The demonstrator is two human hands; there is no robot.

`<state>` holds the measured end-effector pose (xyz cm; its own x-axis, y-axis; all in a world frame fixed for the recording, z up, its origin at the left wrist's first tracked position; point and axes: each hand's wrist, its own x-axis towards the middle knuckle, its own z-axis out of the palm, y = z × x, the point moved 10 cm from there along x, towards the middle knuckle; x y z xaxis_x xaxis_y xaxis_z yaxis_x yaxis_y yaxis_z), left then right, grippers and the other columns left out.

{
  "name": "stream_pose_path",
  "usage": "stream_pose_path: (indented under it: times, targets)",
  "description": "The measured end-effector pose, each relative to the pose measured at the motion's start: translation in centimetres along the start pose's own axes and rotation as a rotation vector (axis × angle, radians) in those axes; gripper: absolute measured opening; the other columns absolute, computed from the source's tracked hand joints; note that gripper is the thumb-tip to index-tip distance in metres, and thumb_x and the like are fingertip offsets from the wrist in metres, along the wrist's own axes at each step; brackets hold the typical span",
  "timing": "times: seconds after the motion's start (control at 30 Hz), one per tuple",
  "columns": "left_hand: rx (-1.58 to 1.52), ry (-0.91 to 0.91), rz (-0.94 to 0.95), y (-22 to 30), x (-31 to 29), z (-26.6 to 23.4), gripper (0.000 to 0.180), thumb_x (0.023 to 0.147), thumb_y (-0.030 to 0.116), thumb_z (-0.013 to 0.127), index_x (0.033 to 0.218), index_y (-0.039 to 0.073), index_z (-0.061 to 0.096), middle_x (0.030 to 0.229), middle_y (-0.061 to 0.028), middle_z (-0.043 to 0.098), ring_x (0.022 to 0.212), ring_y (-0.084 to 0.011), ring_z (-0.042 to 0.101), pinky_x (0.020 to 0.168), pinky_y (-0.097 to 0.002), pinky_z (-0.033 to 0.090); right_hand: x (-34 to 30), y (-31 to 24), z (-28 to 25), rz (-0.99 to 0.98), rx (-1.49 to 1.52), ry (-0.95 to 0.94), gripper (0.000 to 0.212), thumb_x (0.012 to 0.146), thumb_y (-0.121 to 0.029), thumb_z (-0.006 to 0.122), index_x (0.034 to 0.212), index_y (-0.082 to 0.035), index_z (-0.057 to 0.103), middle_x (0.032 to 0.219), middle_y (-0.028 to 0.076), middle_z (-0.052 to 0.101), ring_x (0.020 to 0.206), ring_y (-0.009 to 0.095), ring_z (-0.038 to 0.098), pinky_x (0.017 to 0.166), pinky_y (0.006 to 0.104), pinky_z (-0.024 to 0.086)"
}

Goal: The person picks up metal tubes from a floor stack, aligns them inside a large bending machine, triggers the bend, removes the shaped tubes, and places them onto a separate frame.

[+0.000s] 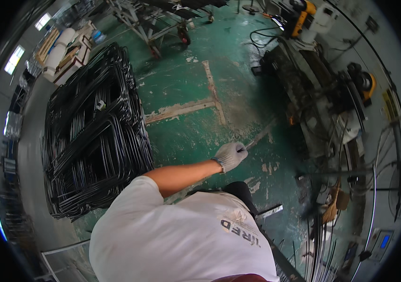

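Note:
My left hand (232,156), in a pale knit work glove, is held out in front of my body above the green floor. Its fingers are curled into a loose fist, with a dark gap between thumb and fingers and nothing seen sticking out. It touches nothing around it. My right hand does not show. To the left of my arm stands a big stack of black bent-tube metal frames (99,127), the nearest objects on that side.
A greasy machine (299,89) with yellow-orange parts lines the right side. Thin metal rods (320,254) stand at the lower right, near a short pale bar (271,211). A wheeled rack (151,28) is at the far end. The green floor (181,136) has worn paint strips.

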<state>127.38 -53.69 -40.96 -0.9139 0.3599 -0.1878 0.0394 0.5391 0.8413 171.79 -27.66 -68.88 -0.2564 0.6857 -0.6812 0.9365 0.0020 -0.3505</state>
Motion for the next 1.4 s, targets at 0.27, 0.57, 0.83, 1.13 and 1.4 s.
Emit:
stream_pose_path:
  times: [0.27, 0.57, 0.83, 1.13, 1.4]
  targets:
    - [-0.162, 0.154, -0.167, -13.0, 11.2, -12.3, 0.027, 0.091, 0.030, 0.065, 0.090, 0.003, 0.073, 0.076, -0.0116, 0.071, 0.071, -0.0242, 0.069, 0.068, -0.0380, 0.052, 16.0, -22.3, 5.8, -0.070, -0.261, -0.069, 0.036, 0.085, -0.032, 0.066, 0.085, 0.003, 0.075, 0.089, 0.022, 0.076, 0.084, 0.038, 0.074, 0.076, 0.0453, 0.057]
    - [-0.311, 0.512, -0.373, -19.7, 21.2, -35.8, 0.023, 0.094, 0.023, 0.066, 0.091, 0.000, 0.072, 0.078, -0.0050, 0.069, 0.070, -0.0151, 0.065, 0.066, -0.0313, 0.051, 10.8, -86.4, 25.1, -0.971, -0.437, -0.088, 0.041, 0.084, -0.036, 0.070, 0.109, -0.003, 0.072, 0.105, 0.023, 0.073, 0.101, 0.041, 0.070, 0.090, 0.0447, 0.055]
    - [-0.871, 0.670, -0.663, -33.5, 27.7, -42.5, 0.021, 0.097, 0.020, 0.067, 0.091, 0.000, 0.069, 0.083, -0.0073, 0.070, 0.068, -0.0143, 0.068, 0.060, -0.0273, 0.055, -11.1, -119.1, 48.3, -1.299, -0.262, -0.430, 0.044, 0.085, -0.036, 0.076, 0.115, -0.003, 0.071, 0.110, 0.018, 0.075, 0.104, 0.033, 0.072, 0.093, 0.0396, 0.054]
    - [-0.810, 0.817, -0.542, -39.9, 40.4, -63.0, 0.017, 0.097, 0.015, 0.065, 0.094, -0.001, 0.070, 0.083, -0.0078, 0.071, 0.069, -0.0134, 0.067, 0.063, -0.0260, 0.056, -17.9, -140.9, 65.5, -1.329, -0.479, -0.282, 0.072, 0.082, -0.043, 0.082, 0.136, -0.003, 0.058, 0.124, 0.019, 0.071, 0.116, 0.036, 0.068, 0.100, 0.0431, 0.052]
    - [-0.844, 1.030, -0.671, -44.1, 43.1, -72.5, 0.019, 0.095, 0.019, 0.067, 0.093, 0.000, 0.069, 0.081, -0.0068, 0.069, 0.070, -0.0136, 0.066, 0.063, -0.0269, 0.054, -18.1, -151.3, 85.9, -0.990, -0.632, -0.552, 0.078, 0.081, -0.053, 0.083, 0.132, 0.003, 0.061, 0.122, 0.024, 0.070, 0.106, 0.035, 0.073, 0.088, 0.0441, 0.059]
